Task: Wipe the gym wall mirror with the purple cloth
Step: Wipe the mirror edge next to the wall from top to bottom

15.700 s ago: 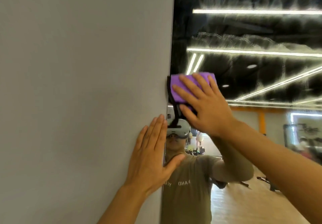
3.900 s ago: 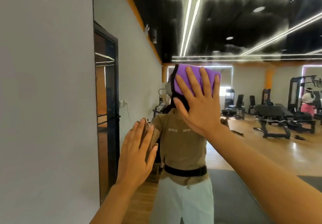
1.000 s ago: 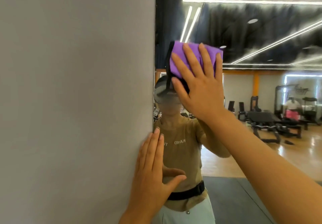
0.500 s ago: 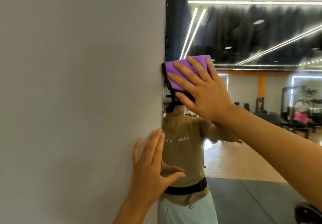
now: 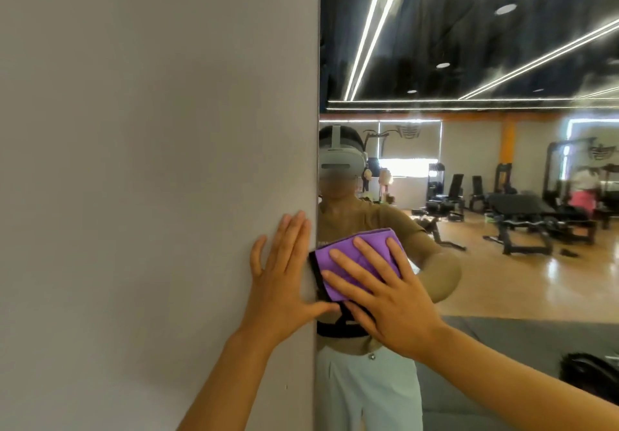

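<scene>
Hands first: you have two in view, both flat with straight fingers. Your right hand point(image 5: 385, 300) is spread over one folded purple microfibre cloth point(image 5: 348, 263) with a black edge, pressing it against the large wall mirror point(image 5: 469, 62); four fingers lie across the purple face and nothing curls round it. The cloth sits low on the glass at the mirror's left edge, its black border touching that edge line. Your left hand point(image 5: 284, 279) lies released and flat on the plain grey painted wall point(image 5: 150, 162), just beside the mirror edge, fingers pointing up and close together. Its thumb reaches rightward across the edge and comes just under the cloth's lower corner; you cannot tell whether thumb and cloth touch.

Both bare forearms rise from the bottom of the view, the left one beside the wall, the right one crossing in from the lower right.

Outward, the single mirror fills the right half. In it you see one reflected person in an olive T-shirt point(image 5: 368, 222), a black belt, pale trousers and a grey headset point(image 5: 338, 159). Behind, the reflection shows a wooden gym floor point(image 5: 502, 283), a dark mat, several black weight benches point(image 5: 522, 216) and machines, a figure in pink far right, and a black ceiling crossed by long white light strips point(image 5: 368, 38).
</scene>
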